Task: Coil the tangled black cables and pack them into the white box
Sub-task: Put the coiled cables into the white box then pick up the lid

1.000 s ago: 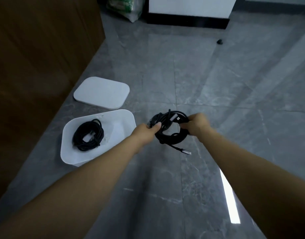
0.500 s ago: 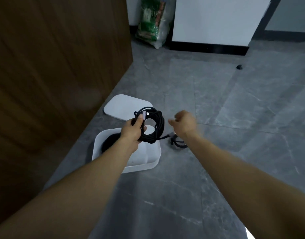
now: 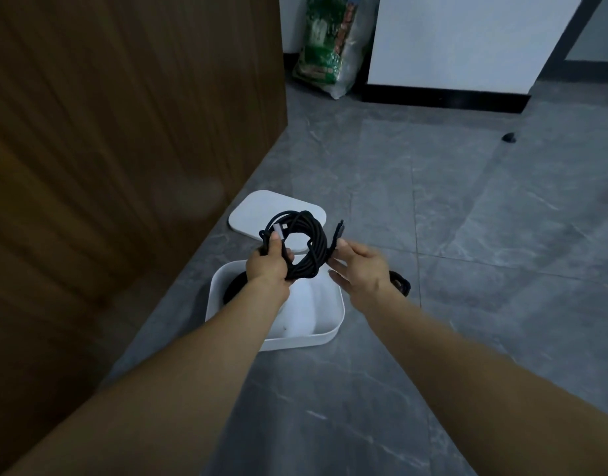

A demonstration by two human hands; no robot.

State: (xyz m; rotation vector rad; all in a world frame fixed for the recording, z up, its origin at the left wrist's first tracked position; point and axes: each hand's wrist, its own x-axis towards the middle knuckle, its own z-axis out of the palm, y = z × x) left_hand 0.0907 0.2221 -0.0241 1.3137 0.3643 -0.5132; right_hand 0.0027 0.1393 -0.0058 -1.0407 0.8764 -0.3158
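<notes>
Left hand (image 3: pixel 266 266): my fingers are curled round the near side of the coiled black cable (image 3: pixel 307 249), thumb up by its silver plug.
Right hand (image 3: pixel 359 269): I pinch the coil's loose plug end (image 3: pixel 337 235) at thumb and forefinger; other fingers relaxed.
Coil: held above the white box (image 3: pixel 330 333), over its far rim.
Box: another black coil (image 3: pixel 234 290) lies at its left wall; the right half looks free.
Doing it well: I'd tuck the loose end in first, then lower the coil flat into the free half.
Edges: lid (image 3: pixel 251 214) behind, wooden panel (image 3: pixel 124 149) left.
Still out: a cable (image 3: pixel 400 283) on the floor, behind my right wrist.
</notes>
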